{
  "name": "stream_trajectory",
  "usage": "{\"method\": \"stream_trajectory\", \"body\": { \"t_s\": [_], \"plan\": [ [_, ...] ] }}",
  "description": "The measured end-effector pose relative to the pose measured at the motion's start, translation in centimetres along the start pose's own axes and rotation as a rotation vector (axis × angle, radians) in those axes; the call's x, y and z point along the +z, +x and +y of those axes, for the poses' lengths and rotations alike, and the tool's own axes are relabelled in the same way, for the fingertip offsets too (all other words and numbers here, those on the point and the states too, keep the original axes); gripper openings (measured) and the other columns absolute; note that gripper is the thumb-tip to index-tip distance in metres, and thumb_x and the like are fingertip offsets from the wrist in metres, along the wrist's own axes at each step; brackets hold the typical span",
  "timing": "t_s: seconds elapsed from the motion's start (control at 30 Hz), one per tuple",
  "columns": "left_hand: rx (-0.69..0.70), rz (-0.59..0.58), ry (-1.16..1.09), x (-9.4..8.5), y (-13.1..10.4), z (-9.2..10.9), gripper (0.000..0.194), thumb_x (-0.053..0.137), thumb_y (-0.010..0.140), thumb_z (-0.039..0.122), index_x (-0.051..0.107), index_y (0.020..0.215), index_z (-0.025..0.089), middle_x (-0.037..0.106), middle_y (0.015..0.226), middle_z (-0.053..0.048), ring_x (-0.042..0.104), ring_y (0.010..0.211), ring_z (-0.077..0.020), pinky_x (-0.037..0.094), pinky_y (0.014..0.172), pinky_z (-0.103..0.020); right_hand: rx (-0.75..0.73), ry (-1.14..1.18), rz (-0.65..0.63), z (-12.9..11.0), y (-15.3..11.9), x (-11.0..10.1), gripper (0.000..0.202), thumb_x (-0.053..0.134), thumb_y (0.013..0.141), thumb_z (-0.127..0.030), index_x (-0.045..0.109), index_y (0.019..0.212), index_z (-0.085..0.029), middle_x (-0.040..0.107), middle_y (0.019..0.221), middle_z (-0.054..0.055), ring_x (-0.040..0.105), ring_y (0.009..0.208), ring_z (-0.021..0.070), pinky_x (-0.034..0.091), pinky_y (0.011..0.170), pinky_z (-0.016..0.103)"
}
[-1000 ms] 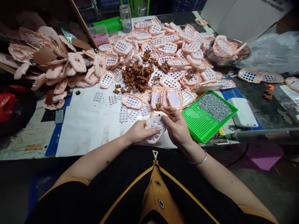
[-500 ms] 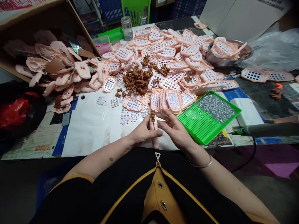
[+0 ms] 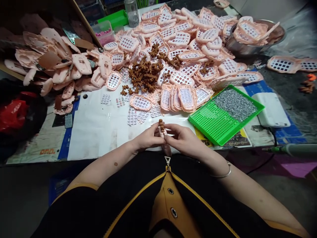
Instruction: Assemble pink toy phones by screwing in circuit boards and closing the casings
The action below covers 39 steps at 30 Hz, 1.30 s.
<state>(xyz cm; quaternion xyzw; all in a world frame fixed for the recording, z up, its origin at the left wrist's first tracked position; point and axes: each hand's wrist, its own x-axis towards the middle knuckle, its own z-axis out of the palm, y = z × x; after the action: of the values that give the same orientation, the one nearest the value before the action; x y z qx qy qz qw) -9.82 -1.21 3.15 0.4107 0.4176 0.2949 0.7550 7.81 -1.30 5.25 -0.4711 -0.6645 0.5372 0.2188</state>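
Close to my body, over the table's front edge, both hands meet around a pink plastic casing (image 3: 166, 150) seen edge-on. A small brown figure-shaped piece (image 3: 161, 125) sticks up from its far end. My left hand (image 3: 148, 136) grips the casing from the left with thumb and fingers. From the right, my right hand (image 3: 184, 138) closes on the same casing, its thumb against the near side and its fingers by the brown piece. Much of the casing is hidden by the fingers. Beyond the hands lie stacked pink casing fronts (image 3: 186, 98) with rows of holes.
A pile of brown pieces (image 3: 145, 76) rests among many pink casings. Clear keypad sheets (image 3: 133, 115) lie in front. At the right stand a green tray (image 3: 208, 127) of small screws, a metal bowl (image 3: 237, 48) and a power screwdriver (image 3: 297, 149). Left is a cardboard box (image 3: 84, 19) with casing backs.
My right hand has closed in on the casing; its fingers were spread before. The view has shifted, so the table items sit higher in the picture.
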Motion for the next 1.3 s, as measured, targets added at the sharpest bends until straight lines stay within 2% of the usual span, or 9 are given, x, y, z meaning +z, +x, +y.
{"method": "stream_trajectory", "body": {
  "t_s": [0.13, 0.23, 0.43, 0.57, 0.67, 0.8, 0.9, 1.03, 1.3],
  "plan": [
    [-0.006, 0.058, 0.051, 0.2, 0.4, 0.0, 0.052, 0.077, 0.062, 0.015, 0.055, 0.109, 0.014, 0.068, 0.100, -0.007, 0.066, 0.099, -0.0237, 0.049, 0.093, -0.038, 0.050, -0.215, 0.073, -0.8, 0.0, 0.6, 0.046, 0.051, 0.086, -0.023, 0.056, 0.132, -0.016, 0.071, 0.120, 0.014, 0.070, 0.107, 0.0284, 0.054, 0.091, 0.045],
    [-0.003, 0.055, 0.065, 0.0, 0.6, -0.3, 0.049, 0.076, 0.060, 0.015, 0.055, 0.105, 0.014, 0.068, 0.097, -0.006, 0.067, 0.096, -0.0230, 0.050, 0.089, -0.036, 0.081, -0.306, 0.062, -1.4, 0.0, 0.9, 0.045, 0.047, 0.088, -0.021, 0.054, 0.132, -0.014, 0.073, 0.115, 0.015, 0.071, 0.103, 0.0307, 0.053, 0.089, 0.046],
    [0.003, 0.064, 0.099, 0.0, 0.3, -0.3, 0.051, 0.077, 0.063, 0.020, 0.054, 0.108, 0.015, 0.066, 0.100, -0.006, 0.066, 0.096, -0.0218, 0.051, 0.089, -0.036, 0.106, -0.308, 0.026, -1.9, 0.1, 0.6, 0.042, 0.047, 0.087, -0.020, 0.055, 0.127, -0.016, 0.072, 0.115, 0.014, 0.070, 0.102, 0.0283, 0.053, 0.089, 0.043],
    [0.002, 0.023, 0.136, 0.0, -0.1, -0.4, 0.049, 0.075, 0.067, 0.016, 0.053, 0.110, 0.015, 0.064, 0.105, -0.007, 0.065, 0.100, -0.0208, 0.049, 0.094, -0.037, 0.058, -0.239, -0.028, -1.5, 0.1, -0.2, 0.033, 0.049, 0.088, -0.027, 0.057, 0.119, -0.019, 0.073, 0.110, 0.011, 0.070, 0.100, 0.0249, 0.055, 0.084, 0.038],
    [0.001, -0.001, 0.102, -0.1, -0.2, -0.5, 0.048, 0.075, 0.069, 0.016, 0.053, 0.111, 0.016, 0.064, 0.108, -0.007, 0.065, 0.103, -0.0214, 0.049, 0.095, -0.037, 0.026, -0.237, 0.000, -0.8, -0.3, 0.0, 0.030, 0.048, 0.089, -0.029, 0.057, 0.115, -0.019, 0.074, 0.104, 0.010, 0.072, 0.093, 0.0246, 0.056, 0.078, 0.037],
    [0.004, 0.013, 0.076, -0.1, -0.2, -0.6, 0.051, 0.078, 0.067, 0.018, 0.054, 0.112, 0.016, 0.065, 0.111, -0.008, 0.064, 0.106, -0.0226, 0.049, 0.095, -0.036, -0.018, -0.399, 0.107, -0.4, -0.9, 1.3, 0.034, 0.045, 0.089, -0.025, 0.052, 0.121, -0.017, 0.075, 0.100, 0.013, 0.073, 0.085, 0.0270, 0.056, 0.072, 0.040],
    [0.006, 0.013, 0.072, -0.2, -0.1, -0.4, 0.055, 0.080, 0.064, 0.018, 0.056, 0.113, 0.016, 0.065, 0.113, -0.009, 0.063, 0.108, -0.0238, 0.048, 0.095, -0.036, -0.078, -0.480, 0.141, -0.4, -1.2, 2.0, 0.042, 0.042, 0.090, -0.023, 0.045, 0.130, -0.014, 0.073, 0.109, 0.017, 0.074, 0.084, 0.0285, 0.057, 0.070, 0.042],
    [0.005, 0.006, 0.056, -0.5, 0.0, -0.4, 0.056, 0.080, 0.064, 0.019, 0.056, 0.114, 0.015, 0.065, 0.114, -0.010, 0.062, 0.109, -0.0243, 0.047, 0.096, -0.037, -0.098, -0.483, 0.137, -0.4, -1.1, 2.3, 0.053, 0.040, 0.091, -0.024, 0.032, 0.142, -0.011, 0.070, 0.119, 0.021, 0.074, 0.089, 0.0308, 0.058, 0.075, 0.046],
    [-0.035, 0.060, 0.055, -0.3, -0.3, 0.3, 0.051, 0.082, 0.060, 0.015, 0.054, 0.103, 0.015, 0.063, 0.108, -0.008, 0.062, 0.107, -0.0228, 0.046, 0.096, -0.037, -0.111, -0.534, 0.102, -0.5, -1.0, 2.8, 0.058, 0.037, 0.091, -0.022, 0.028, 0.146, -0.004, 0.068, 0.120, 0.025, 0.073, 0.091, 0.0326, 0.058, 0.076, 0.047]
  ]
}}
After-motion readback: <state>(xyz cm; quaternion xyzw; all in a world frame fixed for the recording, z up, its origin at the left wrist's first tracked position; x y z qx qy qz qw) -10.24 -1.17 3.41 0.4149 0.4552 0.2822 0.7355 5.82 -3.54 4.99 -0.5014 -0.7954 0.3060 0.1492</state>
